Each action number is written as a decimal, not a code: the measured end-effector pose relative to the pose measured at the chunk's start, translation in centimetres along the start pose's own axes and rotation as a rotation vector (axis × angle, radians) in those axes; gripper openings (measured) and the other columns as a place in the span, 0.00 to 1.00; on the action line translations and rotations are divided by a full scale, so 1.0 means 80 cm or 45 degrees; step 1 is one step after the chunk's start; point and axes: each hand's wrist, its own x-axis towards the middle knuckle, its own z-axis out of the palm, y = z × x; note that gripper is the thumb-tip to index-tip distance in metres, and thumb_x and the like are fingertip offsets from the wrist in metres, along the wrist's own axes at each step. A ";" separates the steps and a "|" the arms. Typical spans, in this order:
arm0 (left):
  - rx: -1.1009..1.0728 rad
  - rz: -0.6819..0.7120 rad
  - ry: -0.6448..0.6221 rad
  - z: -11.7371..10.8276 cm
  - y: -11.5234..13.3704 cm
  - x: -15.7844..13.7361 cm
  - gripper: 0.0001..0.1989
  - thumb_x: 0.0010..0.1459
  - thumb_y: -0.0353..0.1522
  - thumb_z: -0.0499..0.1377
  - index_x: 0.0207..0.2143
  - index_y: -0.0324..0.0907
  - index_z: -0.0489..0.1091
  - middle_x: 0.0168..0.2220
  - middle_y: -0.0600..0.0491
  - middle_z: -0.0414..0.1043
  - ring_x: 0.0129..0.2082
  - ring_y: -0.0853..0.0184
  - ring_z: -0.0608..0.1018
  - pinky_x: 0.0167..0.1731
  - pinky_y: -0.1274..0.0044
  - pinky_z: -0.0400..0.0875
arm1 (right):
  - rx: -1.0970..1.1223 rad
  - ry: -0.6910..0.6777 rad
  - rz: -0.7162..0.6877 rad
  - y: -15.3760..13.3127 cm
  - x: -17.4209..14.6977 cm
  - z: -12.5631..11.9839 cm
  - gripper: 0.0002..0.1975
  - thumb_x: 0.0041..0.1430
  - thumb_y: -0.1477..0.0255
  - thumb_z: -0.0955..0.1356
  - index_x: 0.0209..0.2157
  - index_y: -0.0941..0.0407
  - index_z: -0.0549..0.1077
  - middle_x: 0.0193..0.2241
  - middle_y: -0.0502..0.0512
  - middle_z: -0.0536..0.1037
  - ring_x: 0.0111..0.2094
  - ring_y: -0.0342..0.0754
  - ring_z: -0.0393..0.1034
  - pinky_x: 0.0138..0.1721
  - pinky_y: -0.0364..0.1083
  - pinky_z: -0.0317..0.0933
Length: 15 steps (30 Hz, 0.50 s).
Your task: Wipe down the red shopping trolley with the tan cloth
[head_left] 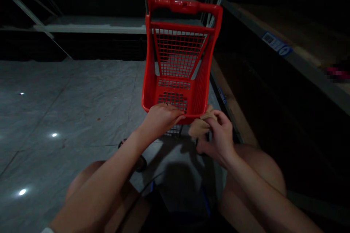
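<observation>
The person's left knee (84, 176) and right knee (261, 164) are spread wide, which seems to leave room for both arms to reach forward between them. A dark shoe (140, 164) shows beside the left forearm, on the grey floor (68, 105).

Just ahead, the left hand (164, 116) lies over the near rim of a red cart (146, 94), its fingers bent together and hooked on the edge, probably to keep the cart from rolling or tipping. The right hand (222, 131) is at the rim's right corner, thumb and fingers closed on a crumpled tan cloth (199, 128). The light is dim, so it may be thick paper instead. Part of it presses against the corner and the rest hangs loose below the thumb; a pinch like this likely lets it follow the curve.

The cart's low end faces the person, bringing the rim within easy reach, while its mesh panel (180, 51) and handle (186, 6) stand at the far end.

Alongside on the right runs a shelf (251, 24) with a blue label (277, 44) on its edge, and behind the cart stands a pale metal rack (95, 29).
</observation>
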 end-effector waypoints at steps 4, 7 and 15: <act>-0.047 0.192 -0.061 -0.007 0.008 -0.016 0.16 0.71 0.39 0.51 0.51 0.47 0.76 0.40 0.51 0.82 0.38 0.65 0.82 0.36 0.76 0.70 | -0.311 0.104 -0.446 -0.055 0.002 -0.035 0.08 0.49 0.72 0.69 0.34 0.52 0.70 0.31 0.49 0.72 0.33 0.47 0.68 0.35 0.45 0.63; -0.050 0.305 -0.092 -0.017 0.006 -0.033 0.17 0.70 0.43 0.52 0.50 0.47 0.76 0.38 0.51 0.81 0.36 0.65 0.81 0.36 0.75 0.69 | -0.683 -0.305 -0.742 -0.092 0.024 -0.045 0.09 0.51 0.76 0.67 0.36 0.51 0.74 0.37 0.53 0.76 0.41 0.51 0.71 0.44 0.49 0.65; 0.031 0.438 0.032 -0.008 0.022 -0.093 0.15 0.68 0.39 0.56 0.51 0.40 0.73 0.37 0.48 0.79 0.36 0.63 0.79 0.39 0.70 0.72 | -1.180 -1.304 -0.461 -0.060 0.081 -0.032 0.07 0.44 0.77 0.72 0.18 0.52 0.74 0.25 0.49 0.78 0.26 0.45 0.69 0.34 0.45 0.61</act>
